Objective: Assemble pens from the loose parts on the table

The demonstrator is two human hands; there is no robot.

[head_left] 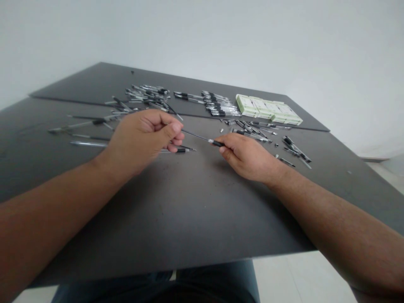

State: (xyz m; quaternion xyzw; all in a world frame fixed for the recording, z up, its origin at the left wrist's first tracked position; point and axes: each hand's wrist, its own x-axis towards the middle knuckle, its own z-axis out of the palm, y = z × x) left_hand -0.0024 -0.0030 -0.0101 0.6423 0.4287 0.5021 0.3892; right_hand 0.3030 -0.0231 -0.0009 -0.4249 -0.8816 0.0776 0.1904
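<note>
A wide dark grey surface (pixel 164 210) fills most of the view, and it is made from two panels with a line between them. Behind it stands a pale wall (pixel 221 42). Below the near edge of the surface, the person's blue denim trousers (pixel 217 282) are showing.

On the far panel lies a stack of pale green boxes (pixel 268 109). Near them are two loose groups of clear pens with black parts (pixel 148 97) (pixel 221 104). More pens and pen pieces (pixel 295 149) lie scattered on the right side, and a few long pens (pixel 88 144) lie on the left side.

The left hand (pixel 142 141) and the right hand (pixel 249 158) are raised just above the surface, in front of the pens. Between them, in the air, is a thin black pen refill (pixel 195 135), and it has a pale tip near the right hand. The fingers (pixel 175 134) of the left hand are curled and closed, and they pinch the far end of this refill. The fingers (pixel 229 145) of the right hand are closed around a short black pen section (pixel 217 143) at the other end. One pen (pixel 181 150) lies on the surface just under the left hand, not touching it as far as I can tell.
</note>
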